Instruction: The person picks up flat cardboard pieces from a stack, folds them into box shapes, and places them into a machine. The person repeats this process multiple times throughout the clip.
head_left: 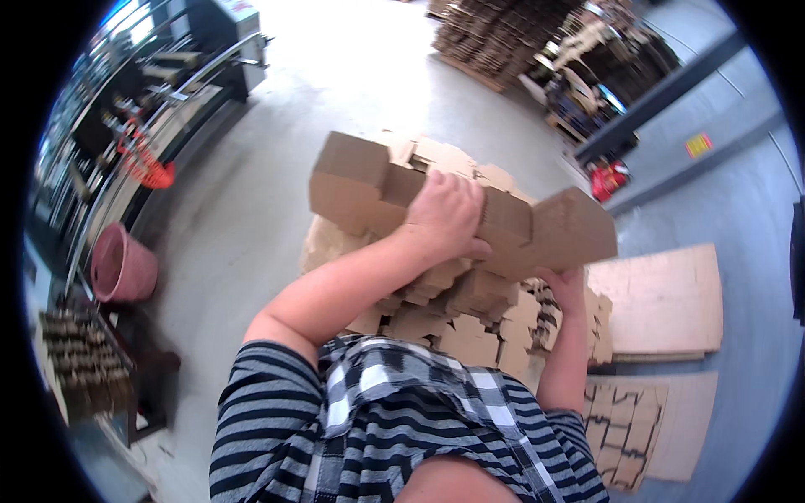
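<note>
A thick stack of die-cut cardboard blanks [503, 230] is lifted in front of me, tilted and running from upper left to lower right. Over its upper edge, near the middle, curl the fingers of my left hand [446, 211], with the thumb on the near face. My right hand [563, 289] grips its lower edge toward the right end; part of those fingers is hidden behind the cardboard. Beneath lies a pile of more cut cardboard blanks [470, 344], in uneven layers, close against my apron.
Flat wooden boards [658, 302] and a slotted cutting die board [625, 432] lie at right. A machine [201, 96] and a pink bucket [126, 264] stand left, with stacked cardboard [84, 360] below. Tall cardboard stacks [495, 38] and a dark metal post [662, 96] are at the back.
</note>
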`<state>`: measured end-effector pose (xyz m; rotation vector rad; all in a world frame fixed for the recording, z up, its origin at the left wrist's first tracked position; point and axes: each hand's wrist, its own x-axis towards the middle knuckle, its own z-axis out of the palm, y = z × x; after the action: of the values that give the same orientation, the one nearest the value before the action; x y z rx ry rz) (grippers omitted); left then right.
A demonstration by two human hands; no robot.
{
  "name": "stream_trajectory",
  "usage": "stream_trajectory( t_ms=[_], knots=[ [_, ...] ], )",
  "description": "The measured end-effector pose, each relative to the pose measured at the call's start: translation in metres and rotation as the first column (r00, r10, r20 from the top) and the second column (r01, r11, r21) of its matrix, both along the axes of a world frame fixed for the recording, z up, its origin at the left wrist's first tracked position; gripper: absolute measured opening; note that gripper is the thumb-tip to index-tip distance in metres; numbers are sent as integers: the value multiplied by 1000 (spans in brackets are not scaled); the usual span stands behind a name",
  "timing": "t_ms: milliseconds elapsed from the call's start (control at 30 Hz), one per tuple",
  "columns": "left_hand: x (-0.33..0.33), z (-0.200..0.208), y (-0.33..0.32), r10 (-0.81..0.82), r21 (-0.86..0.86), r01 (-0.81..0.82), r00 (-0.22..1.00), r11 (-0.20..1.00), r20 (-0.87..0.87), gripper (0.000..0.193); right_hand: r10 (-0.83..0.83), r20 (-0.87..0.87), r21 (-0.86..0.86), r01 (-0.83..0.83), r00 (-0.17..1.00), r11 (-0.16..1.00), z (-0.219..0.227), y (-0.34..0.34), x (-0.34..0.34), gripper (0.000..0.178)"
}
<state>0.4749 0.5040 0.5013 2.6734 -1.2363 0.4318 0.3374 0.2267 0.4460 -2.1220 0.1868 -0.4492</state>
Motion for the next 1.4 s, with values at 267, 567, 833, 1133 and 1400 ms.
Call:
stream_trajectory(
  t_ms=[267,567,833,1133,1400],
  knots=[
    [1,-6,1,-6,-42,6,1000,999,-10,75,11,-5,174,-10,1000,985,-2,6,3,59],
    [0,-3,4,-6,-44,5,1000,999,-23,76,-2,-77,119,11,997,993,16,17,3,60],
    [-2,-4,3,-8,-1,8,1000,1000,-30,81,-49,-80,174,62,996,983,18,17,5,62],
    [-7,15,-3,110,221,-102,994,970,-26,86,-3,-116,149,21,993,989,16,11,5,55],
    [-8,9,-8,147,153,-147,989,977,11,91,30,-127,22,-27,991,999,17,6,10,58]
  ],
)
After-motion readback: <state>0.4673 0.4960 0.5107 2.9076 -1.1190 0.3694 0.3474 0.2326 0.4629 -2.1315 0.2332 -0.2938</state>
